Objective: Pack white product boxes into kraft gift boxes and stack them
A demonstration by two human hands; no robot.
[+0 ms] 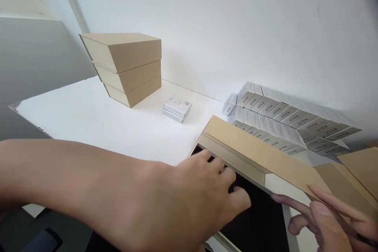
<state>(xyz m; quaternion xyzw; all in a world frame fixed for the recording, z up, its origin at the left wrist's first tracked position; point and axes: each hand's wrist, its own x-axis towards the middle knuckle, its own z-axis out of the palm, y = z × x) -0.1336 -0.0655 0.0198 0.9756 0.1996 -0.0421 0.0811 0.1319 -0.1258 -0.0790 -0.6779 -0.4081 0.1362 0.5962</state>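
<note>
A tan cardboard box (267, 159) lies in front of me with its lid raised and a black panel (260, 220) inside. My left hand (191, 193) reaches palm down into the box. Its bent fingers, slightly apart, rest on the black panel near the far inner wall; their tips are partly hidden. At the lower right, my right hand (333, 220) holds the near right end of the box lid (265, 161), with one finger stretched to the box's inner rim.
Three closed tan boxes (136, 73) are stacked at the back left of the white table (124, 134). Two small silver boxes (177, 107) lie one on another nearby. Rows of similar silver boxes (274, 114) line the wall at right. More tan cardboard (351, 177) stands at far right.
</note>
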